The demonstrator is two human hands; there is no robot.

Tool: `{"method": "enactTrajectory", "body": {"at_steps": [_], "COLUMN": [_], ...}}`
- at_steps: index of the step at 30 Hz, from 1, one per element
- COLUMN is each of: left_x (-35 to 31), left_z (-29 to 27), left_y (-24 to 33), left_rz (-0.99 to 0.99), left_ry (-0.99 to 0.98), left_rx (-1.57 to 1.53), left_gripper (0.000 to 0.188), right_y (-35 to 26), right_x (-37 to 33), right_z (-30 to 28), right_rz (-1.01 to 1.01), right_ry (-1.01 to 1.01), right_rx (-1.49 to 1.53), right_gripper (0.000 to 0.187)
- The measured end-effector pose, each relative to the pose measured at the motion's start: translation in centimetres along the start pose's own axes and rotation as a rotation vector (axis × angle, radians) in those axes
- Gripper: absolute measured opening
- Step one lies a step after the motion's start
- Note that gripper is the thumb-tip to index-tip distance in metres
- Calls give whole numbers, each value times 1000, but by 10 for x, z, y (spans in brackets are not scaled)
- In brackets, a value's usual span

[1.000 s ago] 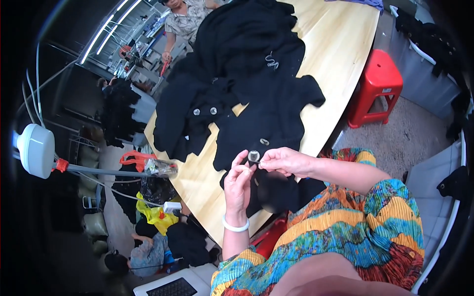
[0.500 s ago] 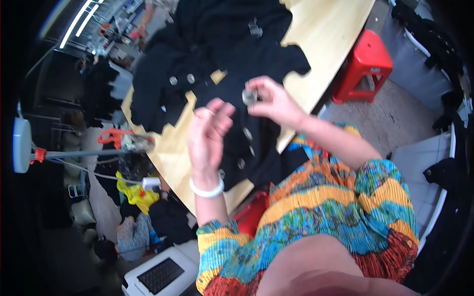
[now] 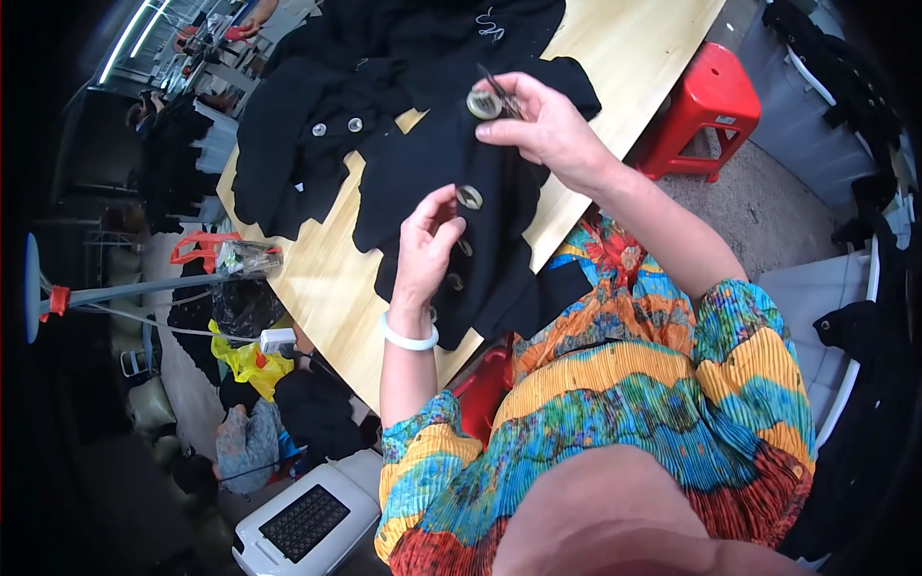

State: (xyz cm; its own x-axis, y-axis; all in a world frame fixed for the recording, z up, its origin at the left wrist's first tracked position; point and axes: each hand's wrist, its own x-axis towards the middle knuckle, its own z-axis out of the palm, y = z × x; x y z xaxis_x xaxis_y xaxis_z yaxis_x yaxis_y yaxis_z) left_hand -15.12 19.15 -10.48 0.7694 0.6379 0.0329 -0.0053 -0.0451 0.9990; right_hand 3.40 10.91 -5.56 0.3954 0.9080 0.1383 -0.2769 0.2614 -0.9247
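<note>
A black garment (image 3: 413, 163) lies spread over the table, with several large round buttons along its near part. My left hand (image 3: 427, 248) is curled, its forefinger tip and thumb at the rim of a pale-rimmed button (image 3: 469, 198) on the garment. Higher and to the right, my right hand (image 3: 547, 125) is closed above the cloth. Between its thumb and fingers shows a round, pale-rimmed button (image 3: 483, 105). A slim dark pointed tool (image 3: 490, 77), like thread snips, sticks out beside that button; the fingers partly hide it.
The light wooden table (image 3: 317, 278) has two pale buttons (image 3: 336, 127) on cloth at its left. A red stool (image 3: 706, 106) stands at the right, near grey bins (image 3: 807, 298). A lamp arm (image 3: 144, 290) reaches in from the left. A person (image 3: 248, 446) is at lower left.
My right hand has moved up and away from me with the button in it. My left hand has turned and its fingers have come to a button on the garment. The view has shifted slightly.
</note>
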Motion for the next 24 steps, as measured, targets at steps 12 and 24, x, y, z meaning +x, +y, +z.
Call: {"method": "enactTrajectory", "body": {"at_steps": [12,24], "left_x": [1,2], "left_z": [-17,10], "left_y": [-44,-31], "left_rz": [-231,44], "left_ry": [174,410], "left_rx": [-114,1030], "left_gripper": [36,26], "right_y": [87,92], "right_x": [29,-4], "right_z": [-29,-28], "right_rz": [55,-30], "right_ry": [70,177], "right_rx": [-551,-480], "right_gripper": [54,46]}}
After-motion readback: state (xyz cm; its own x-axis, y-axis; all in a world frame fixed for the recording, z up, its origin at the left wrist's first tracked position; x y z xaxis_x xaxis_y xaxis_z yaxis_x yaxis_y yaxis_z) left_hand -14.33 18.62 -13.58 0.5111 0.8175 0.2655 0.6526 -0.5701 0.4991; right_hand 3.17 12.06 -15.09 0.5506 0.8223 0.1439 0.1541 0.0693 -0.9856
